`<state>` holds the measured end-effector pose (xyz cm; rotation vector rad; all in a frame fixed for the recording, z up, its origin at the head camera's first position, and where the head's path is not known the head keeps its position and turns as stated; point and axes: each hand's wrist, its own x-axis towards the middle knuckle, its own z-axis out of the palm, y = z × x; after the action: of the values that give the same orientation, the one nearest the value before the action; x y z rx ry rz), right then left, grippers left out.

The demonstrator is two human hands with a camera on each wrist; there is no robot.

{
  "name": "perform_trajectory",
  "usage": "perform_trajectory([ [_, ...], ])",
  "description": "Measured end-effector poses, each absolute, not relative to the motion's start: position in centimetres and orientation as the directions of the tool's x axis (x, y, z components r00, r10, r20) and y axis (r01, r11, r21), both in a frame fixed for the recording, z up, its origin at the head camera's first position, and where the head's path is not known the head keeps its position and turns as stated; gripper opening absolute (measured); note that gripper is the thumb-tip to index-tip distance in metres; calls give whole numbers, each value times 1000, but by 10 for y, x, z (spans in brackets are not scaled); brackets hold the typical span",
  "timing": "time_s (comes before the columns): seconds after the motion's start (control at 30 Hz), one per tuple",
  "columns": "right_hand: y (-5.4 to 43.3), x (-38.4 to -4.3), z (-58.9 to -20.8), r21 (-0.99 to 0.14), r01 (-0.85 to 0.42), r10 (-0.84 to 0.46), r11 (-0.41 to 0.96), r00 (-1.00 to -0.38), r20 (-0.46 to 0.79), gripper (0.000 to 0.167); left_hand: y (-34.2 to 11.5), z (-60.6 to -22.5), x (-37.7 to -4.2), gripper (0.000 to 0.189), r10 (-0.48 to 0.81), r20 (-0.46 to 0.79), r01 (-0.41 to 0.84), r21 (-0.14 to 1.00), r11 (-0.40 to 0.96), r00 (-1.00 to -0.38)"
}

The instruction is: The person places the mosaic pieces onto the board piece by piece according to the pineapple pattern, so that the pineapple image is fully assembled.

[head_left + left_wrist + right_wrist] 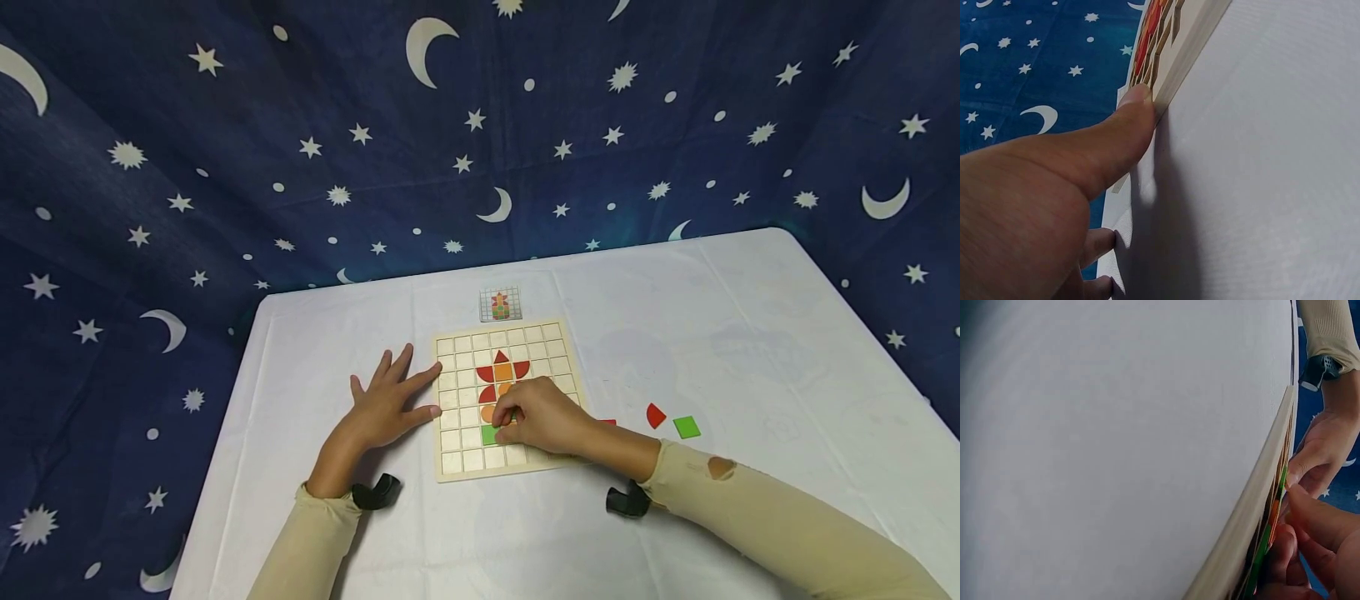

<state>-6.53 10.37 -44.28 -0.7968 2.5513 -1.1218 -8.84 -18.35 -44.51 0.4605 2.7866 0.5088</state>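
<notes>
A pale wooden grid board (442,462) lies on the table, bearing flat coloured pieces: a red triangle (501,357) above an orange square (502,372), red curved pieces (485,374), orange rounded pieces (487,413) and a green square (489,435). With fingers spread, my left hand (386,408) touches the board's left edge with thumb and index finger. In the left wrist view its thumb (1125,125) presses that edge. My right hand (547,417) bends its fingers down over the lower pieces, hiding several cells. Whether a piece is between its fingertips is hidden.
Behind the board lies a small pattern card (500,304) with a similar figure. Right of the board are a red rounded wedge (656,415), a loose green square (686,427) and a partly covered red piece (608,422) by the right forearm. A starry blue cloth (525,167) hangs behind the table.
</notes>
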Motion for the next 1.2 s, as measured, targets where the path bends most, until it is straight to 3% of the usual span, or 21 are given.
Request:
perform_trajectory([
  [0.33,151,-77,-420,-739,-410,-583,534,-812,29,9,-183,-444,-89,72,356,-209,258,384,886,-911],
  [0.83,278,-76,-403,-495,-399,-568,772,-782,-256,28,-183,-446,-88,72,351,-213,252,386,888,-912],
  [0.97,301,-69,-409,-465,-412,-558,784,-795,-237,30,-182,-445,-87,72,350,-210,250,390,886,-913],
  [1.2,332,-57,-421,-382,-516,-589,766,-802,-97,36,-183,-446,-89,72,355,-212,255,388,886,-910],
])
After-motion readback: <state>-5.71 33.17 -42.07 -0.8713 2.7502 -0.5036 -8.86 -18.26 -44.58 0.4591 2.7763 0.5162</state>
